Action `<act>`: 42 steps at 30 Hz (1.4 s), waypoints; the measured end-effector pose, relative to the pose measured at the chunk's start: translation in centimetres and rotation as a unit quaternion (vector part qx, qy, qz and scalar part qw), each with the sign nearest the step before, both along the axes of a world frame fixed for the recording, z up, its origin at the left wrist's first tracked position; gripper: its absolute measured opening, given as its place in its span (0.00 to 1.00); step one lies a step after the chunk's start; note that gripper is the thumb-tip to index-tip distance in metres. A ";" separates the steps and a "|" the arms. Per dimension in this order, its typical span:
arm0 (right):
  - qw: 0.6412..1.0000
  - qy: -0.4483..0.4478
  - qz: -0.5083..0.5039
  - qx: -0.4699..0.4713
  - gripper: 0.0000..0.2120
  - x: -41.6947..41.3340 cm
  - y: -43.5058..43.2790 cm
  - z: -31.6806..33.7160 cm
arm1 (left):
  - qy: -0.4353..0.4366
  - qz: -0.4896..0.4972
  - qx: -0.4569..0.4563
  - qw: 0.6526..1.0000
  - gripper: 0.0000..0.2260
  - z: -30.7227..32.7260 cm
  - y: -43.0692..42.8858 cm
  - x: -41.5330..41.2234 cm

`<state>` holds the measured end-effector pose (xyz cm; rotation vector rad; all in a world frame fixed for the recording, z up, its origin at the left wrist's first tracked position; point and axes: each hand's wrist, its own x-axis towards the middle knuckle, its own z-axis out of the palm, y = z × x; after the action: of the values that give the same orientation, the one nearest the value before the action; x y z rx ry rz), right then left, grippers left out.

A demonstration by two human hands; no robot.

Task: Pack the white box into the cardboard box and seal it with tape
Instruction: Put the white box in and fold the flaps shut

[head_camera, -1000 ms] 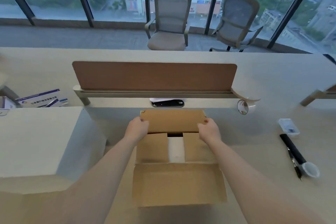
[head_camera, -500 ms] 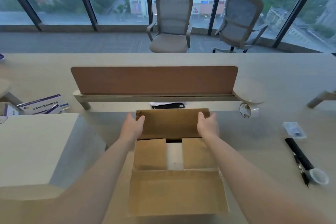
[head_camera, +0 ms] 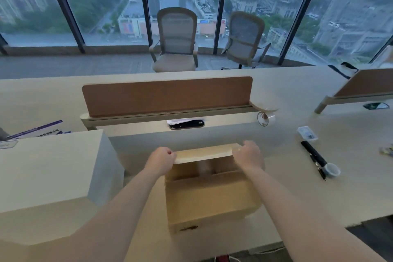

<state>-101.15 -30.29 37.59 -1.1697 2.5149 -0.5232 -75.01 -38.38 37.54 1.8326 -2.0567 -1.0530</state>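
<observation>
Cardboard box [head_camera: 209, 199] sat on tabletop [head_camera: 319, 176] at 6 o'clock, near flap hanging toward viewer. Side flaps folded in; pale strip of white box [head_camera: 204, 167] showed in gap between them, so packing judged done. Left hand [head_camera: 161, 160] and right hand [head_camera: 248, 156], each grip clenched on end of far flap [head_camera: 204, 153], held it roughly level over opening. Half second before, that flap stood upright; since swung down toward viewer. Left: near flap, sealing. Tape roll [head_camera: 265, 118] untouched at 1 o'clock, well apart.

one head-worn wide-angle view looks forward and down, close over the desk [head_camera: 319, 193], toward windows [head_camera: 106, 6].
</observation>
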 end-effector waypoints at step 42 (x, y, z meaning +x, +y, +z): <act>0.994 -0.036 0.095 -0.027 0.12 -3.0 0.7 -3.1 | -0.053 -0.166 -0.035 0.984 0.16 -2.4 1.5 -13.8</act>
<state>-104.13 -29.63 34.51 -1.3684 2.3118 -0.5757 -88.78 -36.91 35.14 1.5785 -2.4925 -0.9563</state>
